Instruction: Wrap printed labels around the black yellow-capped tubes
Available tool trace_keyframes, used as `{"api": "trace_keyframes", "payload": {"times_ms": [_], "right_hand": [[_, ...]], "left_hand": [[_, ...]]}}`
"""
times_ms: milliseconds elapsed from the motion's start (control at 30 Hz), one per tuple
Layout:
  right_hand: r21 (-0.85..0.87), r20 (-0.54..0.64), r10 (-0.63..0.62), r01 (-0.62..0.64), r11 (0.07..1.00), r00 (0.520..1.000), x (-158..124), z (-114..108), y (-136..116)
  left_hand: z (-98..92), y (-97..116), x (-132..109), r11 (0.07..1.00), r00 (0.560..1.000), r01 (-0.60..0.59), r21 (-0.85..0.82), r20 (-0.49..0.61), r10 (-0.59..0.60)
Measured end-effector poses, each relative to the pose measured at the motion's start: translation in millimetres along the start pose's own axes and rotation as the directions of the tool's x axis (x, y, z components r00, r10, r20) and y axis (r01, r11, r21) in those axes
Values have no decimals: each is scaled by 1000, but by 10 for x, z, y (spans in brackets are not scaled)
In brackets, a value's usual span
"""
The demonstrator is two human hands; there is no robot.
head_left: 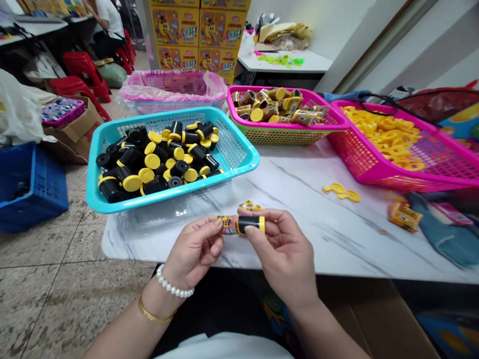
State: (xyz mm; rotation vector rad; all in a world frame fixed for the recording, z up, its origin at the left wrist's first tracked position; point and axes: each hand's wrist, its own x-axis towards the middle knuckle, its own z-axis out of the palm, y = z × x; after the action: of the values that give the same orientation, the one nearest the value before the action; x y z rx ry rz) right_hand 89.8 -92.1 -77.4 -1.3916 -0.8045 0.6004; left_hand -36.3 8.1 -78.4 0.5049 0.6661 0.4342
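Between my two hands, above the table's front edge, lies a small black bottle (247,223) with a yellow cap, held sideways. My right hand (284,246) grips it near the cap, which points right. A printed wrapper sleeve (229,225) covers its left end, pinched by the thumb and fingers of my left hand (198,245). How far the sleeve reaches over the bottle is partly hidden by my fingers. Just behind, another printed sleeve (249,205) rests on the table. A turquoise basket (172,195) beyond my left hand holds many black bottles with yellow caps.
A pink basket (289,132) contains wrapped bottles; another pink basket (453,170) holds yellow plastic pieces (388,136). Yellow ring pieces (341,192) lie on the marbled table (304,198), with a small printed box (404,217) and a blue cloth (444,234) at right. A blue crate (29,183) stands left.
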Motion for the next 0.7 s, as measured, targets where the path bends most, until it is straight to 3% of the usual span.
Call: {"api": "trace_keyframes", "payload": {"times_ms": [200,333,500,600,700], "right_hand": [[-251,20,-252,249,935,968,-67,-24,40],[-247,-25,-322,306,919,946,3,-89,61],[-167,224,-290,330,929,930,56,-159,94],[-241,334,-254,343,908,908,56,-224,96],[-313,323,-281,382,869,904,46,-284,72]], "left_hand": [[29,-39,-35,997,998,-55,61,-29,57],[50,-30,-70,959,967,-204,197,-115,229],[-33,37,-44,925,986,-131,356,142,85],[-40,35,-30,884,979,-190,427,149,139],[13,42,-33,866,973,-210,454,180,142]]}}
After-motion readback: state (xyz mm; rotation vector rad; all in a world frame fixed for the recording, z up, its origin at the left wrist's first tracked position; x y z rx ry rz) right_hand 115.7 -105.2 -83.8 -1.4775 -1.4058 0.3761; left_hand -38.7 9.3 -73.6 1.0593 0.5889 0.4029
